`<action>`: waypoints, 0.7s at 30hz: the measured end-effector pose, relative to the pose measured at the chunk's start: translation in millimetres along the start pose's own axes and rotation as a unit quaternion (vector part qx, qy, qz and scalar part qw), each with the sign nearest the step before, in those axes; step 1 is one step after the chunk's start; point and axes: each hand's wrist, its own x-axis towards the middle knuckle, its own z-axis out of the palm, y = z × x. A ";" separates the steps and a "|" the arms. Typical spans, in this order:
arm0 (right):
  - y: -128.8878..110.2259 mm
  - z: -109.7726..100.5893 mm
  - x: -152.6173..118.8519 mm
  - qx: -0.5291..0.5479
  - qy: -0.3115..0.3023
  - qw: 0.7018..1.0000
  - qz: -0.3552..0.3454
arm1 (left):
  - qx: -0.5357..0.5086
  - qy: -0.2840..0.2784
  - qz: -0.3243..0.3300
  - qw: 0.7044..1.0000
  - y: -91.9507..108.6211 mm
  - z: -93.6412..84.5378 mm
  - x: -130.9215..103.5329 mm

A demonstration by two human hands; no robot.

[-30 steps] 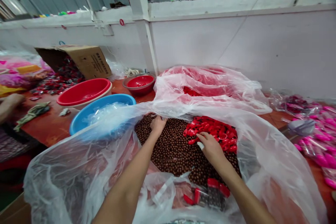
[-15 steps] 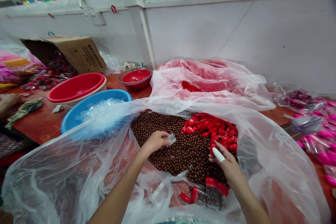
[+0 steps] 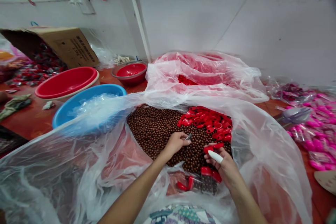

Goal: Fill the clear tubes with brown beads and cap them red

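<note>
Pinching a small clear piece (image 3: 188, 136) between its fingertips, the left hand (image 3: 175, 143) is over the brown beads (image 3: 147, 131), roughly mid-scene; whether that piece has beads inside is too small to tell. The right hand (image 3: 223, 162), with a white cover (image 3: 215, 156) on one digit, is curled around a red piece (image 3: 216, 146), perhaps two, since the fingers hide part of it. The hands are near each other but apart, and the red piece and the clear piece are not joined.

Finished-looking work is small in amount here: just on the near side of the beads lie a few bead-filled containers with red tops (image 3: 206, 178), some touching one another. By contrast, much is loose. The brown beads cover a broad patch inside a translucent plastic sheet (image 3: 278, 161), and a heap of red caps (image 3: 207, 120) sits on their far right part. To the left, a blue basin (image 3: 61, 112) holds many clear pieces, apparently without beads or caps. So, judging by these amounts, most of the material is not yet put together.

Farther left on the red surface (image 3: 39, 115), small red-and-dark items (image 3: 34, 73) spill from a cardboard box (image 3: 70, 45); their exact make-up is unclear.
</note>
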 end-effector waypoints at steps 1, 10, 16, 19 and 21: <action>1.1 -0.7 -0.4 0.002 0.003 1.000 -0.003 | -0.015 0.001 0.002 1.000 -1.4 3.2 0.8; 3.0 -2.6 0.8 0.014 0.023 0.999 -0.026 | -0.126 0.021 -0.003 0.992 -7.4 15.6 6.7; 3.8 -8.3 1.0 0.012 0.012 0.999 -0.036 | -0.188 -0.010 -0.034 0.982 0.4 8.4 -3.1; 6.2 -8.4 3.1 -0.003 0.026 1.000 -0.015 | -0.208 -0.030 -0.050 0.976 4.8 2.5 -10.2; 7.3 -7.4 4.3 -0.007 0.030 1.000 0.001 | -0.226 -0.048 -0.060 0.971 7.8 -1.8 -15.1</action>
